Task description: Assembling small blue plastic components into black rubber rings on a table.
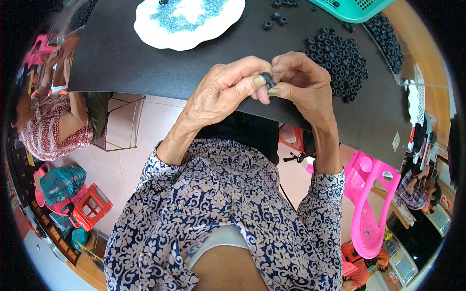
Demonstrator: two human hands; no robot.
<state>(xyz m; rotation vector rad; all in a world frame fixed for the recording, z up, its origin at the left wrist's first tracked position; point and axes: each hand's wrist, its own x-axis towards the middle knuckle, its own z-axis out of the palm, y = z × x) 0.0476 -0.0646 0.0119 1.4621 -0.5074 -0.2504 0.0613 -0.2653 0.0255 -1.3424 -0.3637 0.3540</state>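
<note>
Over the near edge of the dark table, both hands meet around a small black rounded part (267, 79), which looks like the ring-shaped ones in the pile. My left hand (216, 92) is closed and pinches it between thumb and fingers. From the other side, the thumb and curled fingers of my right hand (308, 89) press against the same part; anything smaller between the fingertips is hidden. To the right lies a pile of black ring-shaped parts (337, 63) with open centres. A white scalloped plate (182, 42) holds many tiny bluish, clear pieces.
A green plastic basket (357, 18) stands at the far right, with a few loose black parts (275, 19) left of it. Beyond the pile, a clear tray (388, 46) holds more black parts. A pink chair (369, 208) is at my right; another person (56, 121) sits at left.
</note>
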